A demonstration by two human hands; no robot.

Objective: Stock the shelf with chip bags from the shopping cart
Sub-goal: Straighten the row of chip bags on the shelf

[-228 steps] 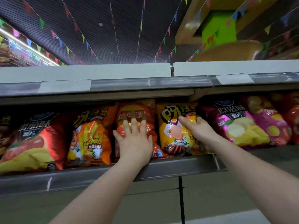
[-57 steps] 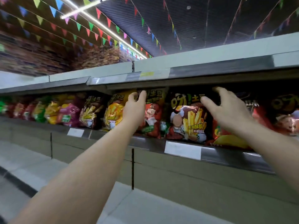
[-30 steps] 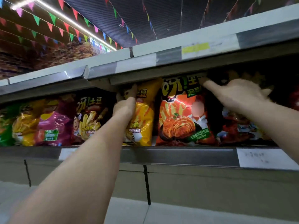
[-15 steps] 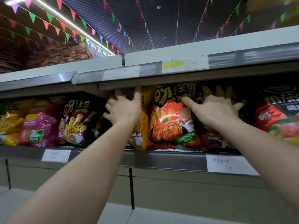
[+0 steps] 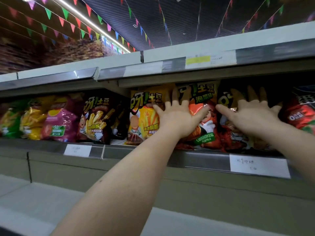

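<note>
Hands lie flat with splayed fingers, left hand [image 5: 177,116] and right hand [image 5: 254,114] pressing glossy, crinkled chip bags [image 5: 202,116].

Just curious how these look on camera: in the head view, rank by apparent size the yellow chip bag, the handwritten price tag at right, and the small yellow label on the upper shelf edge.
1. Yellow chip bag, though the left hand hides part.
2. Handwritten price tag.
3. Yellow label.

Left hand [image 5: 177,116] shifted right, now flat between yellow bag [image 5: 144,116] and orange bag [image 5: 202,116].
</note>
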